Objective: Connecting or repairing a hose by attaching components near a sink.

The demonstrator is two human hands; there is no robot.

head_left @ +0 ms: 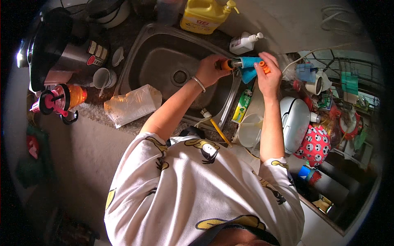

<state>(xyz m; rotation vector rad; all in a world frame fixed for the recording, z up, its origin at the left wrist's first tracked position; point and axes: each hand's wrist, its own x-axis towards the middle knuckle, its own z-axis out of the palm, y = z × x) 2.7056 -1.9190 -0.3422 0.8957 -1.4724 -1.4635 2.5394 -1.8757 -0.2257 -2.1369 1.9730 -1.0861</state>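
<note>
Over the right side of the metal sink point(137, 78), both hands are raised around a tool with orange ends and a metal middle; its kind is unclear. My left hand point(209, 70), with a bracelet at the wrist, is closed on the tool's orange-and-black end point(226, 64). A blue cloth point(249, 69) is draped around the part between the hands and hangs down. My right hand point(269, 80) is closed around another orange piece point(264, 67) beside the cloth. Whether the two orange pieces belong to one tool cannot be told.
Behind the sink stand a yellow jug point(205, 18) with a pump and a white pump bottle point(245, 43). A toothpaste box point(242, 106) and a yellow-handled brush point(219, 130) lie at its right and near edges. To the left are a white cup point(103, 78) and plastic bag point(133, 105).
</note>
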